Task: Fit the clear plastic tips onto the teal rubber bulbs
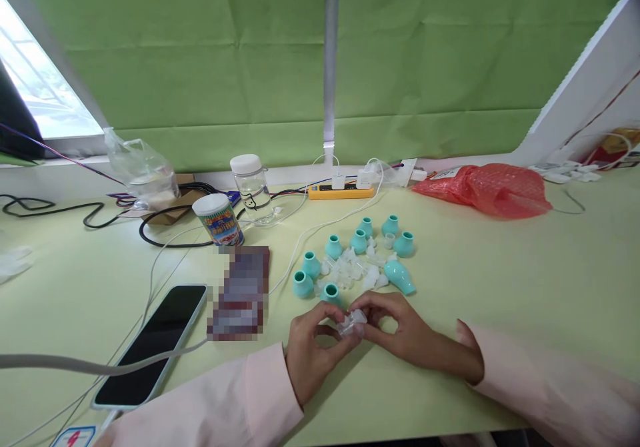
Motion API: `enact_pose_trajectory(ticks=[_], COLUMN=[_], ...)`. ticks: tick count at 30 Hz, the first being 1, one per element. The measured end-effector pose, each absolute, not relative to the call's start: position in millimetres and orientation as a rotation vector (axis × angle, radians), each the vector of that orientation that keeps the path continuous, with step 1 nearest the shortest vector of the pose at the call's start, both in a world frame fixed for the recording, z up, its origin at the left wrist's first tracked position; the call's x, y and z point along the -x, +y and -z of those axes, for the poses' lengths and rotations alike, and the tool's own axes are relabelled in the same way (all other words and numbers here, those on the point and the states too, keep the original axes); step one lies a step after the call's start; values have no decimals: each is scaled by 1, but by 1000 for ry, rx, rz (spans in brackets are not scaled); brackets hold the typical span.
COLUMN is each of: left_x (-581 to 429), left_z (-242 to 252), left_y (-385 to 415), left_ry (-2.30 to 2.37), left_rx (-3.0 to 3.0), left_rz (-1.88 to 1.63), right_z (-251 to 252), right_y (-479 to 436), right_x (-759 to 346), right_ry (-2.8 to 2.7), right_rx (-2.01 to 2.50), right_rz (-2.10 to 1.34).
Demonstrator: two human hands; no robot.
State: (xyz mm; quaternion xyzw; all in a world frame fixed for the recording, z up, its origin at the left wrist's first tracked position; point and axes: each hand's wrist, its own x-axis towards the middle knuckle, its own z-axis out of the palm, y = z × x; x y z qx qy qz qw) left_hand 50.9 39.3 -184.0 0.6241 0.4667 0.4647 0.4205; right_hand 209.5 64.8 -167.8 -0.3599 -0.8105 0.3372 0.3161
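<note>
My left hand point(313, 350) and my right hand point(407, 333) meet near the table's front edge, both pinching a small clear plastic piece point(353, 323) between their fingertips. Just beyond them lies a pile of clear plastic pieces point(353, 270). Several small teal cup-shaped parts point(359, 241) stand around the pile. One longer teal part point(400, 277) lies on its side close to my right hand. Pale pink sleeves cover both forearms.
A phone point(155, 343) with a white cable lies at the left, beside a blurred card point(241, 292). Behind stand a printed can point(219, 220), a clear jar point(253, 188), a yellow power strip point(341, 192), black cables and a red plastic bag point(487, 189). A green backdrop closes off the rear.
</note>
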Motion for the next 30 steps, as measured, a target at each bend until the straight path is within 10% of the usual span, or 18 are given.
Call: enact_pose_trajectory(ticks=[30], left_x=[-42], left_z=[180], left_y=[37], left_ry=[1041], left_rx=[-2224], left_rz=[-1207], right_z=[178], right_y=[78], right_x=[-221], right_ry=[-1666], right_rx=[905], right_rz=[-1596])
